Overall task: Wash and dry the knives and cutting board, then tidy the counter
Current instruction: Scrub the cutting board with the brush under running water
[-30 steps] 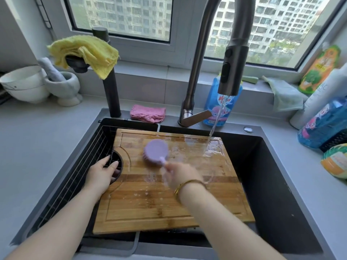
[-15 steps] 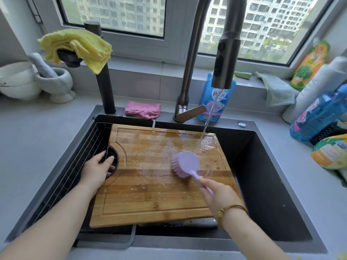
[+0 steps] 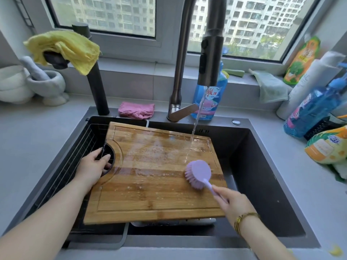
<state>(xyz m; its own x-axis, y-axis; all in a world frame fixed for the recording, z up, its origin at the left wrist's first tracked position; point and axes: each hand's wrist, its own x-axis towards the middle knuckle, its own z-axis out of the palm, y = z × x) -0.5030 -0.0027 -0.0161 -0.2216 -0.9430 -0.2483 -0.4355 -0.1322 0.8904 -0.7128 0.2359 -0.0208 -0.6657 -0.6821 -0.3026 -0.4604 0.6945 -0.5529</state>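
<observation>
Two-handed scrubbing of a bamboo cutting board (image 3: 154, 175), laid flat across the left and middle of the dark sink (image 3: 262, 166). Steadied at the sink's left side by the left hand (image 3: 92, 167), fingers curled down into the board's round cut-out and gripping its edge. Scrubbed toward the sink's right side with a lilac dish brush (image 3: 198, 173), bristles down on the wet wood, thin handle held in the closed fingers of the right hand (image 3: 232, 201) (gold bracelet on that wrist). Wetted by a thin stream of water (image 3: 195, 124) from the pull-down faucet (image 3: 210, 53) standing behind the sink. Foamy streaks across the wood. Glimpsed under the board at the sink's front: something pale and metallic, too hidden to name. Inside the sink's left part, a black wire rack (image 3: 75, 156). Just behind the sink, a pink cloth (image 3: 136, 109) and a blue detergent bottle (image 3: 208, 102). At the sink's back left corner, a yellow cloth (image 3: 69, 47) draped over a dark second tap. Farther left of the sink, a stone mortar (image 3: 47, 81) with its pestle.
</observation>
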